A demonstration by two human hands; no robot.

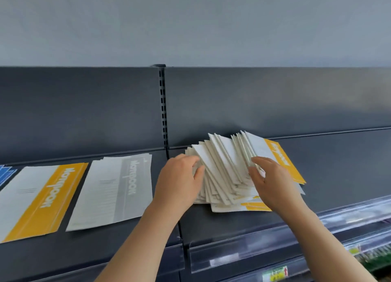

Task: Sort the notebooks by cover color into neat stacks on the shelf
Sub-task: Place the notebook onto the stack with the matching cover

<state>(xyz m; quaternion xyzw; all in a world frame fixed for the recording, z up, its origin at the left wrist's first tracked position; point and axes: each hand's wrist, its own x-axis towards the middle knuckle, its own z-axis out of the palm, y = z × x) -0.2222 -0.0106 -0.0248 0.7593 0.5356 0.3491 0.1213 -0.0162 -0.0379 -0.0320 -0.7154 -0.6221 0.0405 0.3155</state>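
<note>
Two bare forearms reach up to the shelf (pixel 342 176). The left hand (pixel 179 180) curls round the left edge of the fanned pile of notebooks (pixel 224 171), and the right hand (pixel 273 182) pinches into its right side, so the pile lies between them, right of the grey stack (pixel 114 188) and yellow stack (pixel 42 197). The notebooks look thin, light and slippery, and are probably best pinched at an edge.
</note>
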